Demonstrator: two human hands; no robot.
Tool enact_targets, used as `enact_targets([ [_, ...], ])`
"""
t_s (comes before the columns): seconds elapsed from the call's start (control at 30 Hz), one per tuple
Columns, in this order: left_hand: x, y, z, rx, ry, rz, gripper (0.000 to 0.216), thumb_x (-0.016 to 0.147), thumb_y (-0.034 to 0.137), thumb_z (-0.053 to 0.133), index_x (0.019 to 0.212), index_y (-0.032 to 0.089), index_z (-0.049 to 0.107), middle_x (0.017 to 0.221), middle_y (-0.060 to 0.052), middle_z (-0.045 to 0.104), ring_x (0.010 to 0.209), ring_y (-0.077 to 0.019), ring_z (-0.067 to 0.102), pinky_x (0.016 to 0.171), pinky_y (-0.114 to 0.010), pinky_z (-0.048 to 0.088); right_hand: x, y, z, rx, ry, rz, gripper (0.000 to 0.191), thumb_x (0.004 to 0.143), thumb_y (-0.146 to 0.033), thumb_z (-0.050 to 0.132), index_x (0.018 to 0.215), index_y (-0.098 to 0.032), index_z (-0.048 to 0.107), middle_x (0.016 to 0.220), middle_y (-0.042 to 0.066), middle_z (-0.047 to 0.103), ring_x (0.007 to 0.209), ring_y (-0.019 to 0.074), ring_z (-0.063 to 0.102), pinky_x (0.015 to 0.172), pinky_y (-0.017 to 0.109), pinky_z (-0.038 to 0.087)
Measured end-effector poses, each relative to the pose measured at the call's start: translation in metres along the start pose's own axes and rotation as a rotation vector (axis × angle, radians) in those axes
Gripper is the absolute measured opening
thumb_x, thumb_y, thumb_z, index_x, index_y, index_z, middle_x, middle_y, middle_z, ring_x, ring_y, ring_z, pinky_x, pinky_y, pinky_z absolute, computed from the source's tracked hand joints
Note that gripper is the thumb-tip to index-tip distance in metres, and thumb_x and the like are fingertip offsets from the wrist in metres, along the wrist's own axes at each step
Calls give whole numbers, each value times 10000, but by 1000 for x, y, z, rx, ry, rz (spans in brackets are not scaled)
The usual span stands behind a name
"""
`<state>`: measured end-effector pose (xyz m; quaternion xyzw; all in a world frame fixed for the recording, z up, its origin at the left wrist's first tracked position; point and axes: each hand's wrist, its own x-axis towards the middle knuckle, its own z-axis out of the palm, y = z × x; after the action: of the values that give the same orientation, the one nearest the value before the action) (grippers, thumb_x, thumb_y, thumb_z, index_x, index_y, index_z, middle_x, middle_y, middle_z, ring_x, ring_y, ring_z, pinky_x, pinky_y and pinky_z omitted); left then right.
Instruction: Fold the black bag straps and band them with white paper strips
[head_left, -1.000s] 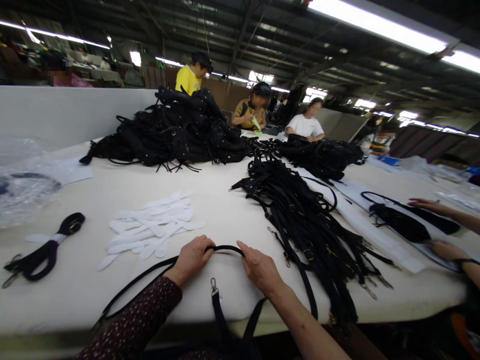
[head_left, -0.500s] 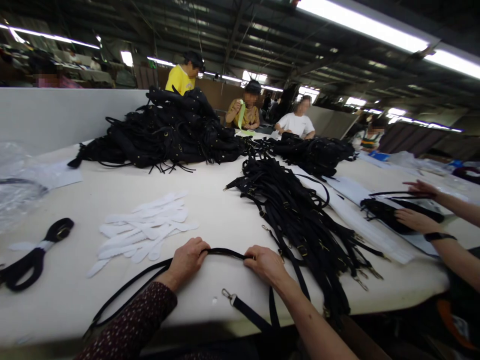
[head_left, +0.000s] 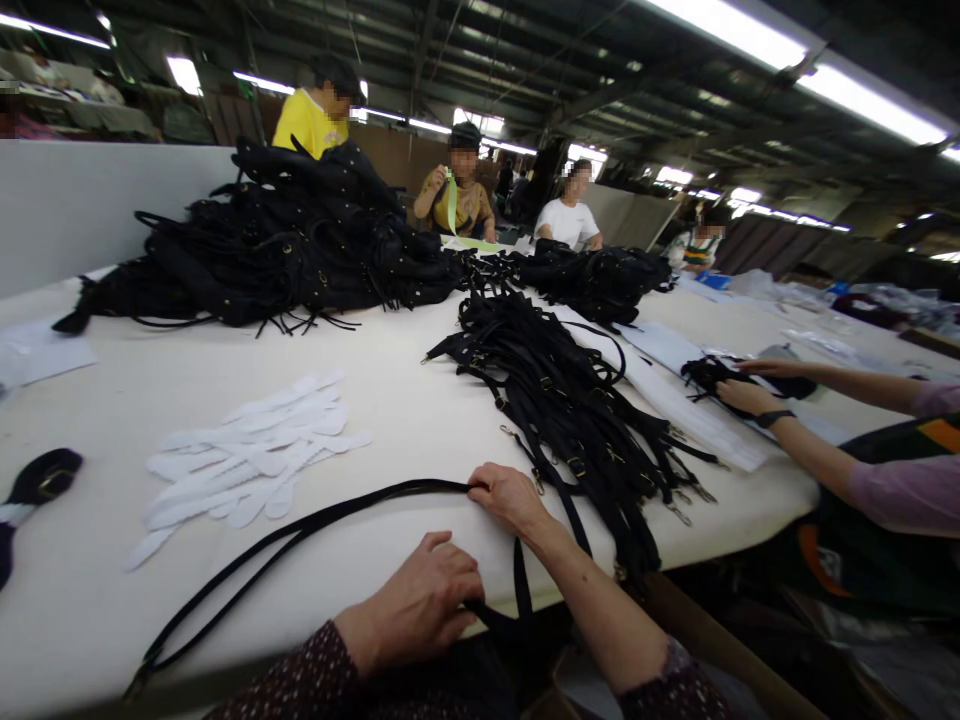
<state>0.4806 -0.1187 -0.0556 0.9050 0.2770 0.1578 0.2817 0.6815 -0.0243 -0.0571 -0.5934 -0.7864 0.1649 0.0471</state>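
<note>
A long black strap [head_left: 330,516] lies doubled across the table, its metal-tipped bend at the front left edge. My right hand [head_left: 511,500] pinches its two strands together between thumb and fingers. Lower and closer to me, my left hand [head_left: 424,605] curls at the table's edge around a wider black strap end [head_left: 499,622]; the clip seen there before is hidden by the fingers. To the left lies a loose heap of white paper bands [head_left: 247,455]. Right of my hands spreads a pile of black straps [head_left: 562,410] with brass-coloured clips and buckles.
A bundled black strap [head_left: 45,480] with a white band lies at far left. Black bags [head_left: 292,245] are heaped at the back, with more black items [head_left: 592,280] beyond the straps. On the right, a co-worker's hands [head_left: 750,390] handle a black bag. Other people stand across the table.
My left hand has let go of the doubled strap and moved down and right to the clip end. My right hand still pinches the strap. The view has shifted right.
</note>
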Motion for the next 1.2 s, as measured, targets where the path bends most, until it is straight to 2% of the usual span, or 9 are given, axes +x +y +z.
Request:
enact_targets([
  [0.1,-25,-13,-6,179,44,-49,93,882,191,521,843,248,583,798,29,668,795,-163,618,968,-407,451,1,9,-5,-1,10,7,160,841,-280,581,917,-274,722,955,-7,733,892,165,643,740,261,413],
  [0.2,-68,-35,-23,423,215,-77,223,896,114,449,903,253,622,736,21,643,744,-172,601,936,-399,449,1,16,-7,11,21,8,162,841,-257,574,907,-258,722,947,0,733,889,157,649,755,250,427],
  [0.3,-113,-58,-36,659,412,-165,394,890,50,427,1165,260,617,885,-7,719,876,-185,647,1036,-434,385,0,20,-4,21,38,11,168,843,-230,562,907,-244,716,946,8,732,882,148,653,779,238,440],
  [0.43,-147,-75,-31,826,439,-316,587,835,54,453,1350,326,521,1242,-48,714,1093,-241,660,1103,-516,313,-4,20,5,12,85,19,190,877,-232,527,957,-237,700,986,26,720,931,159,653,829,251,448],
  [0.53,-150,-72,-20,799,412,-395,572,852,187,519,1400,342,469,1416,-60,611,1239,-285,596,1079,-526,350,-8,18,9,-5,106,12,197,902,-245,511,984,-244,690,1011,28,710,961,164,651,838,255,451],
  [0.7,-131,-63,-18,685,473,-418,522,887,368,573,1396,370,456,1435,-26,597,1345,-293,508,1113,-547,332,-12,13,8,-36,117,2,206,922,-248,492,995,-245,684,1006,31,701,978,172,647,833,261,461],
  [0.87,-103,-61,-13,575,456,-466,204,924,318,521,1093,334,634,1433,-21,598,1396,-300,447,1097,-608,338,-19,13,12,-52,162,-23,265,947,-243,429,1059,-255,670,1030,35,698,1004,190,648,842,289,485],
  [0.97,-98,-59,-12,491,414,-498,138,919,249,503,905,281,636,1467,-23,562,1443,-299,381,1119,-629,327,-22,19,18,-42,206,-31,293,957,-275,409,1112,-269,657,1083,35,704,1039,208,651,834,316,508],
  [1.2,-117,-57,-36,470,439,-617,131,895,197,516,824,249,612,1529,-50,483,1496,-321,270,1144,-665,292,-18,24,20,21,208,-23,301,861,-241,439,1053,-269,669,1080,28,723,1046,221,667,903,360,527],
])
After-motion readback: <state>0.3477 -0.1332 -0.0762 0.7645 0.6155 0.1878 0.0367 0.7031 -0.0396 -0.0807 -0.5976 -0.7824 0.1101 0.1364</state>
